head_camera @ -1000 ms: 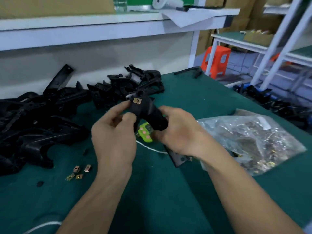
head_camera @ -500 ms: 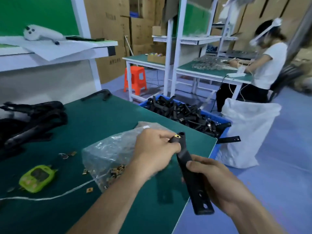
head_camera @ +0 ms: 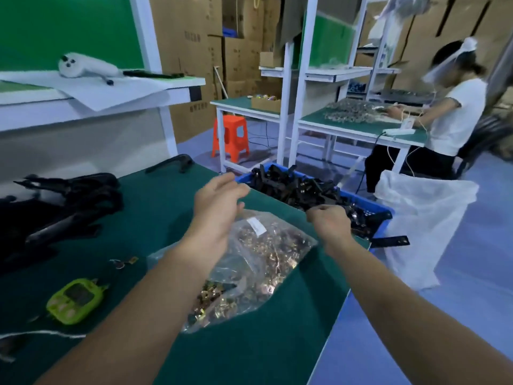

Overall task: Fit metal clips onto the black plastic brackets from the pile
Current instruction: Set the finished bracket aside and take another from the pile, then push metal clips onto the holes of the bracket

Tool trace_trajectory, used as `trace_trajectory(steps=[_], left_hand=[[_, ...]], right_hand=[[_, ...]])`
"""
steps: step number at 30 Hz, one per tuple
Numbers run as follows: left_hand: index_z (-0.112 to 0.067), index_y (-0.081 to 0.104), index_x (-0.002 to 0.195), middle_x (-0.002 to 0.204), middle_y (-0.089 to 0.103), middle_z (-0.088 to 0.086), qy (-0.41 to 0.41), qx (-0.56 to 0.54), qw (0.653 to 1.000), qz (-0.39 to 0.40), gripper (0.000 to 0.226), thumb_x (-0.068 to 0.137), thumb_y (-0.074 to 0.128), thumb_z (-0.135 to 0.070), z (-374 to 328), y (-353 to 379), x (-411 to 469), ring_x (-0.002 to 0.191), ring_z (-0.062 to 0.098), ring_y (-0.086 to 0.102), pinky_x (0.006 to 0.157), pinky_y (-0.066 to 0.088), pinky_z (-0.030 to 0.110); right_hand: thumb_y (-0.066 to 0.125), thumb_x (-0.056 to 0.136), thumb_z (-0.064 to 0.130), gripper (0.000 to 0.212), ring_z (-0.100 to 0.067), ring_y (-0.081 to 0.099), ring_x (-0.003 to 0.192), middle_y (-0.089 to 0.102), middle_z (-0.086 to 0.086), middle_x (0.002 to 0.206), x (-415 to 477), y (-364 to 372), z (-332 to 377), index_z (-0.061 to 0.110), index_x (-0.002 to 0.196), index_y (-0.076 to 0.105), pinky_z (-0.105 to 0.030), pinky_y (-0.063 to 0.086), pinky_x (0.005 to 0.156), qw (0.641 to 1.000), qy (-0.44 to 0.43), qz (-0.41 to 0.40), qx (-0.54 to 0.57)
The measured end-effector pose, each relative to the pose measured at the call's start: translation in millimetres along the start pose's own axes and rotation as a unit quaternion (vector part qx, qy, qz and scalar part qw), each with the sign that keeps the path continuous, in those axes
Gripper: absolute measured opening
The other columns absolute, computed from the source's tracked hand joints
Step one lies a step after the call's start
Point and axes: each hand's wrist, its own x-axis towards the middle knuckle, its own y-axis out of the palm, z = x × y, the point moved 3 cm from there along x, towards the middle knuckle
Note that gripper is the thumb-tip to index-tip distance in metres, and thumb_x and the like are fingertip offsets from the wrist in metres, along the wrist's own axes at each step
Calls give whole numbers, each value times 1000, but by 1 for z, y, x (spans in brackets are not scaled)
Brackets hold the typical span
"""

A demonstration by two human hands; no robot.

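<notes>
Left hand (head_camera: 219,201) hovers above green table (head_camera: 155,207), boxes (head_camera: 188,37) behind.

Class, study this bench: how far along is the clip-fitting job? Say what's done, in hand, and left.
Done: the blue crate holds many black brackets, some seemingly clipped. In hand: nothing plainly; the left hand is open over the bag of clips, the right hand curled at the crate. Left: the bracket pile on the table and a well-filled bag.
</notes>
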Motion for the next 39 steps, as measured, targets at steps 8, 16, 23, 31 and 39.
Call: trace_trajectory(steps=[8,16,23,31,39], left_hand=[[-10,72,98,78,78,4,133,-125,962,-202,9,94,67,-4,-36,-168,-34,60,9,70,57,54,17],[-16,79,87,81,79,1,145,-108,876,-447,10,92,72,-9,-33,-348,-111,77,12,74,69,56,20],[-34,60,134,147,55,-5,35,399,743,-536,45,91,71,-28,-16,-452,-170,140,15,44,115,40,34],[-34,28,158,169,5,-4,-21,527,749,-401,61,102,52,-41,38,-483,-163,152,32,18,126,16,41],[-35,32,156,170,-3,-5,19,545,731,-411,65,98,60,-42,44,-484,-165,155,23,10,125,2,32]], right_hand=[[58,83,18,22,-5,66,77,72,17,75,-151,152,103,30,72,72,-18,51,69,934,-300,168,-94],[67,90,35,48,-25,58,118,60,-3,136,-271,301,141,26,137,58,-35,49,95,729,-419,434,-324],[61,97,36,64,-11,60,68,60,-5,132,-330,402,132,28,154,32,-27,43,54,690,-411,511,-307],[66,92,39,79,-32,51,119,68,-8,105,-371,466,123,23,155,21,-42,47,91,716,-483,360,-352],[54,87,-7,52,-30,60,94,65,-9,102,-365,443,131,27,125,65,-37,44,80,703,-569,301,-301]])
